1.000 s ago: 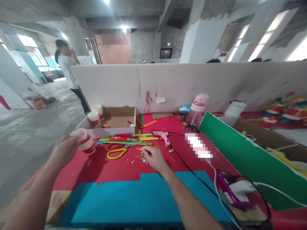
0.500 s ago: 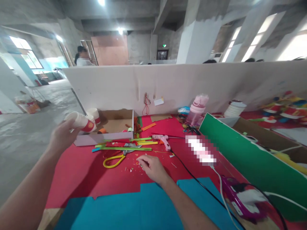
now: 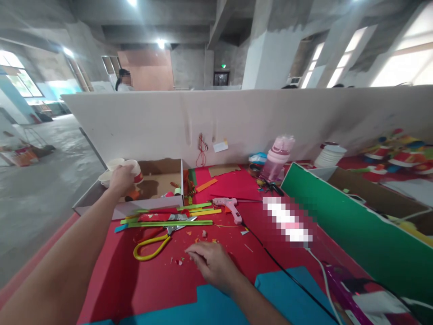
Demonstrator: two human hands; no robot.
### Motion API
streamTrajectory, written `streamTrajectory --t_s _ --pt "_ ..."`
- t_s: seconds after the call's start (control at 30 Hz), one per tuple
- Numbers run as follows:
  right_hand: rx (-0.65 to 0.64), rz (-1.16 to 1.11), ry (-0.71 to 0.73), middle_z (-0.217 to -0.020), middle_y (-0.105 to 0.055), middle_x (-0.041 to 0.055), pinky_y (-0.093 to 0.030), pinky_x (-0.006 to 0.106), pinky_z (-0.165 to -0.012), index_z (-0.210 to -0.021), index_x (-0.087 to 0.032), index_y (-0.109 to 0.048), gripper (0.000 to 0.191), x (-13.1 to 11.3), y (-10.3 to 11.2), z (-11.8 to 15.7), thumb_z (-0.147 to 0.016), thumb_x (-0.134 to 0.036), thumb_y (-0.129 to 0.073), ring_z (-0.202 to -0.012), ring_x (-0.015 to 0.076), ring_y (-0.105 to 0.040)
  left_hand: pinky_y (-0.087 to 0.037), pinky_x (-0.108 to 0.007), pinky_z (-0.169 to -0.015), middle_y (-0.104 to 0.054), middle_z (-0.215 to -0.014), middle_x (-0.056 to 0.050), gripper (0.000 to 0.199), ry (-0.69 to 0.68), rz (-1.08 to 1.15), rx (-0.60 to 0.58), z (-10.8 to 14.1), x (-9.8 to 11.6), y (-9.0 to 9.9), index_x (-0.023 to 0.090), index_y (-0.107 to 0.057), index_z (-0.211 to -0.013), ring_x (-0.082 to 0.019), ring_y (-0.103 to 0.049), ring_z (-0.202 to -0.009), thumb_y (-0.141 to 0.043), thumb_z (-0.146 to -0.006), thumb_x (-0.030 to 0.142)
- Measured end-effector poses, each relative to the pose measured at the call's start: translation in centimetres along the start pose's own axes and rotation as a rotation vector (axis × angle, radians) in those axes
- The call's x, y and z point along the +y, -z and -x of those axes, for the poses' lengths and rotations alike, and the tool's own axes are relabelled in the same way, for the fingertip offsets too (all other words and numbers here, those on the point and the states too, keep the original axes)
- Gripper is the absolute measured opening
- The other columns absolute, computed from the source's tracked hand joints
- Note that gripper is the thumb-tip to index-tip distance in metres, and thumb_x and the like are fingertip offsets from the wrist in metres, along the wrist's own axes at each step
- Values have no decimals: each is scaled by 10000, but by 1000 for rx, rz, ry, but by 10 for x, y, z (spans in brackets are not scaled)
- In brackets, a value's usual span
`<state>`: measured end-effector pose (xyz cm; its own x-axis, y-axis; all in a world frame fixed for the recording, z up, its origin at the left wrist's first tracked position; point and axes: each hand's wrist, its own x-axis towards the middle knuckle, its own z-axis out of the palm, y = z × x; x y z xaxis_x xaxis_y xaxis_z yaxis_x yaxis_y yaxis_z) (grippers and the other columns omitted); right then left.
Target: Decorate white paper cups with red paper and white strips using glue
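Note:
My left hand (image 3: 122,178) reaches over the left end of a white-sided cardboard box (image 3: 130,210), its fingers around a white paper cup (image 3: 134,169) with a red band. Two more paper cups (image 3: 115,163) are just left of that hand, partly hidden by it. Above the red tabletop, my right hand (image 3: 216,266) hovers or rests with fingers loosely bent and thumb a little apart; nothing shows in it. Small paper scraps (image 3: 179,262) lie by its fingertips. Scissors with yellow handles (image 3: 152,248) lie to its left, blades under or beside green strips (image 3: 169,223).
A pink glue gun (image 3: 232,208) with a black cable lies mid-table. At the right are a green-sided box (image 3: 324,212), a white cord and a purple device (image 3: 348,293). Blue sheets (image 3: 162,311) cover the near edge. A pink bottle (image 3: 279,155) stands by the white partition (image 3: 152,122).
My left hand has moved right with the paper cup, from the box's outer left side to above its inside. My right hand stays near the scraps. The view has shifted slightly.

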<state>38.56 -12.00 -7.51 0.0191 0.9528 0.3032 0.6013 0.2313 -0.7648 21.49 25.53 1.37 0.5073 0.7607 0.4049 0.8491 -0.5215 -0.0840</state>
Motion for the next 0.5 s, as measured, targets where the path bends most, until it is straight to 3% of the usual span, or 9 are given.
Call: streamTrajectory --t_s 0.07,0.17,0.23,0.3,0.4,0.5 --pt "53 -41 -11 -986 -713 42 -486 255 -777 -1054 -245 -671 245 1 -1 -1 -929 -244 -461 -910 169 -652 -439 -337 -751 -670 -923 -129 377 -1 21 2 -1 0 13 73 -619 -1095 -248 -594 -920 -429 -825 255" --pt "232 -152 -96 -1108 -658 68 -515 292 -782 -1185 -266 -607 297 5 -2 -3 -911 -272 -493 -919 182 -640 -429 -319 -688 -644 -847 -78 345 -45 131 41 15 11 46 125 -632 -1014 -208 -587 -797 -452 -822 349" --pt "367 -236 -160 -1280 -553 93 -524 333 -824 -1335 -289 -475 502 8 0 -5 -852 -333 -601 -1000 205 -614 -429 -311 -678 -638 -817 -58 263 -124 191 101 38 28 74 188 -644 -928 -202 -579 -765 -499 -801 367" --pt "468 -330 -175 -1450 -384 96 -455 401 -979 -1432 -310 -321 814 11 4 -7 -738 -405 -734 -1227 257 -488 -430 -310 -655 -626 -793 -45 227 -206 265 159 68 51 98 231 -639 -866 -205 -575 -742 -502 -808 402" --pt "453 -584 -167 -1552 -197 90 -345 471 -1079 -1471 -314 -216 1001 13 11 -9 -662 -520 -769 -1393 295 -282 -445 -305 -649 -626 -793 -21 215 -367 414 125 115 89 124 254 -640 -833 -203 -586 -743 -510 -823 425" --pt "382 -903 -97 -1551 -212 102 -351 467 -1076 -1458 -310 -244 1031 11 15 -10 -616 -640 -738 -1390 287 -300 -461 -304 -662 -633 -823 -22 177 -486 591 90 152 127 132 247 -626 -837 -195 -590 -763 -539 -835 401"
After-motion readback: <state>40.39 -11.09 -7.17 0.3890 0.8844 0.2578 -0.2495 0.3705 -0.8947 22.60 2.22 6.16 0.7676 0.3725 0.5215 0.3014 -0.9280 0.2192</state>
